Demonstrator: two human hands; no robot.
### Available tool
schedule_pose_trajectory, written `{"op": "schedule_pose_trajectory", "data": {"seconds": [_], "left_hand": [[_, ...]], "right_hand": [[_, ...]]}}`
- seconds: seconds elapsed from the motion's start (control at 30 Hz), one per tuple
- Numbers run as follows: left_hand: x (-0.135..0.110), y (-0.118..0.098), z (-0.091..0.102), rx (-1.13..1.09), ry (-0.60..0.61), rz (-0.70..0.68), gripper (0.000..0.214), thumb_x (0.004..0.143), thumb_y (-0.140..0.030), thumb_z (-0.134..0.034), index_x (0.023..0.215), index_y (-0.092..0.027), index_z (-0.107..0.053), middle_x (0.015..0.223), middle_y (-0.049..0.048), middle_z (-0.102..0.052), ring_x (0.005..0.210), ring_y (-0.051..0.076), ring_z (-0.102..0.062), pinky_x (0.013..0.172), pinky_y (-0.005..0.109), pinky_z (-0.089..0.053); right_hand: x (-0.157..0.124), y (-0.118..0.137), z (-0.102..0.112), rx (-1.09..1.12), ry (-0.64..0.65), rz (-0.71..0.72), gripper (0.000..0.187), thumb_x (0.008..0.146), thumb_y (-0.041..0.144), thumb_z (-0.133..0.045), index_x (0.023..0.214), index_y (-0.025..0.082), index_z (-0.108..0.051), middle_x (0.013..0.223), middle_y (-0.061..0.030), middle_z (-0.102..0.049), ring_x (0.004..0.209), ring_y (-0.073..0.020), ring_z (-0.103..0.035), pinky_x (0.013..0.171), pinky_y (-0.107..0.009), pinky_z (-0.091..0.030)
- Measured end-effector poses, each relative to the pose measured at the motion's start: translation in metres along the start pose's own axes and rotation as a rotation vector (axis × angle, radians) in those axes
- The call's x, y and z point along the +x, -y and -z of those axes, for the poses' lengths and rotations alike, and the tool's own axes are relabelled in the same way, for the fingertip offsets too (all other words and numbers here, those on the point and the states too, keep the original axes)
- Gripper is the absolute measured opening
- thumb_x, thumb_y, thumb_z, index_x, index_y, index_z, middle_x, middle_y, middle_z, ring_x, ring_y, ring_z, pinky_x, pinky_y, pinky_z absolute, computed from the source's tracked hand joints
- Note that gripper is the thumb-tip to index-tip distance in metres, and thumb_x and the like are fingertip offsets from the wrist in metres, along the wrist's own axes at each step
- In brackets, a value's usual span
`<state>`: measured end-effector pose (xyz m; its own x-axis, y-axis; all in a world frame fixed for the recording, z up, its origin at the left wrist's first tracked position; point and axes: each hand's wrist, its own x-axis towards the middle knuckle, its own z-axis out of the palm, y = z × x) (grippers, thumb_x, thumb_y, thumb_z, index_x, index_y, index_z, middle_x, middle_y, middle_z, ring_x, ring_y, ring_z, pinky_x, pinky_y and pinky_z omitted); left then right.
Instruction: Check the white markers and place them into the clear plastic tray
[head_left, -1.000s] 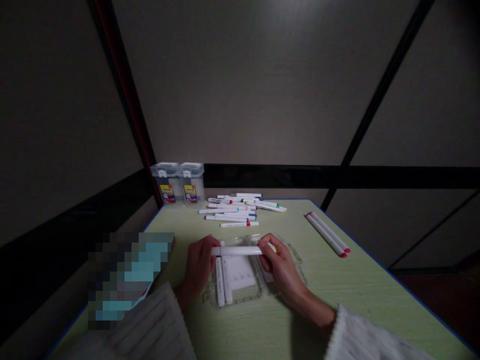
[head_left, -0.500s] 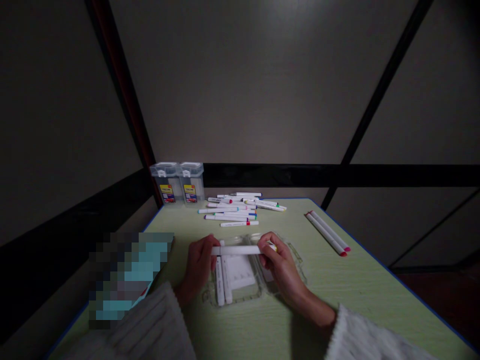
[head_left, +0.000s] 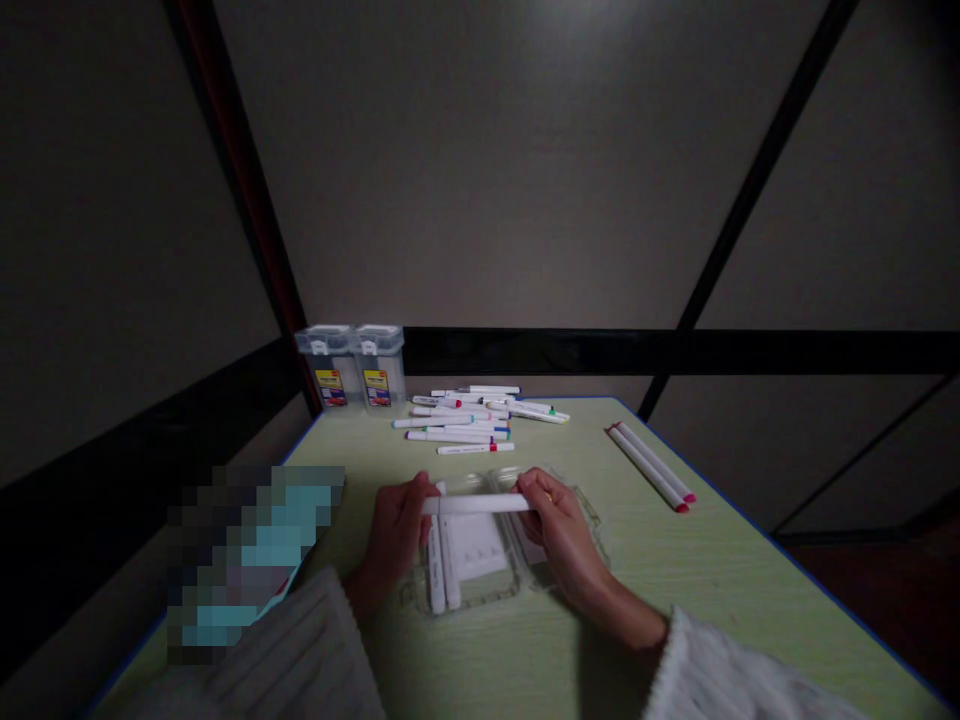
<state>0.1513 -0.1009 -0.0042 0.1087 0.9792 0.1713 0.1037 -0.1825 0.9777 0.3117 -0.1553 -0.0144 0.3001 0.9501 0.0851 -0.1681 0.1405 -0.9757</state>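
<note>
- Our left hand [head_left: 396,535] closes its fingertips on the left end of a white marker [head_left: 477,504]; our right hand [head_left: 564,535] pinches the right end between thumb and fingers; both hands are clamped on this one marker.
- The marker lies level and crosswise between the two hands, lifted just above the far part of a clear plastic case [head_left: 480,548]; its cap colours are hidden by our fingers.
- The case sits flat on the green table [head_left: 712,600], right under the hands; two white markers [head_left: 439,565] lie side by side along its left side, pointing away from us.
- White knitted sleeves [head_left: 322,650] cover both of our wrists at the near edge.
- To the left of our left hand lies a blurred patch [head_left: 247,555]; we cannot tell what it is.
- Further out, a loose pile of markers [head_left: 469,420] is spread near the far edge; just left of it, two clear lidded boxes [head_left: 352,365] stand upright, touching each other.
- Well apart on the right, two pink-tipped markers [head_left: 649,466] lie together at a slant.
</note>
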Motion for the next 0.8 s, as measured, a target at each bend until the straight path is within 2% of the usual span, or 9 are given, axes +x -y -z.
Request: {"op": "schedule_pose_trajectory", "data": {"seconds": [0.17, 0.4, 0.53, 0.8], "left_hand": [[0.000, 0.001, 0.000, -0.024, -0.010, -0.021, 0.053, 0.065, -0.066, -0.047, 0.049, -0.016, -0.052, 0.028, -0.0067, -0.035, 0.026, 0.007, -0.033, 0.031, 0.019, -0.024], [0.003, 0.009, 0.001, -0.065, 0.003, -0.032, 0.048, 0.065, -0.061, -0.052, 0.051, -0.015, -0.053, 0.031, -0.0067, -0.038, 0.026, 0.007, -0.035, 0.030, 0.019, -0.023], [0.005, 0.011, 0.001, -0.064, 0.008, -0.015, 0.047, 0.065, -0.060, -0.051, 0.052, -0.015, -0.054, 0.030, -0.0070, -0.037, 0.026, 0.007, -0.033, 0.030, 0.019, -0.022], [0.003, 0.005, 0.000, -0.021, 0.014, -0.012, 0.050, 0.065, -0.062, -0.049, 0.049, -0.016, -0.052, 0.028, -0.0063, -0.035, 0.026, 0.008, -0.032, 0.031, 0.020, -0.023]], "right_hand": [[-0.002, 0.000, 0.001, -0.024, 0.009, 0.059, 0.033, 0.076, 0.048, -0.057, 0.062, 0.020, -0.046, 0.046, 0.0079, -0.033, 0.041, -0.0080, -0.024, 0.041, -0.023, -0.014], [-0.002, -0.001, 0.000, -0.010, -0.009, 0.054, 0.029, 0.076, 0.048, -0.058, 0.070, 0.021, -0.047, 0.048, 0.0085, -0.031, 0.042, -0.0090, -0.026, 0.041, -0.023, -0.016], [-0.001, -0.001, 0.000, 0.013, 0.004, 0.057, 0.028, 0.074, 0.046, -0.061, 0.073, 0.021, -0.048, 0.051, 0.0080, -0.035, 0.045, -0.0092, -0.031, 0.044, -0.022, -0.022], [0.000, 0.000, 0.000, 0.053, 0.020, 0.029, 0.030, 0.073, 0.047, -0.061, 0.069, 0.021, -0.047, 0.051, 0.0074, -0.038, 0.045, -0.0087, -0.033, 0.044, -0.022, -0.023]]}}
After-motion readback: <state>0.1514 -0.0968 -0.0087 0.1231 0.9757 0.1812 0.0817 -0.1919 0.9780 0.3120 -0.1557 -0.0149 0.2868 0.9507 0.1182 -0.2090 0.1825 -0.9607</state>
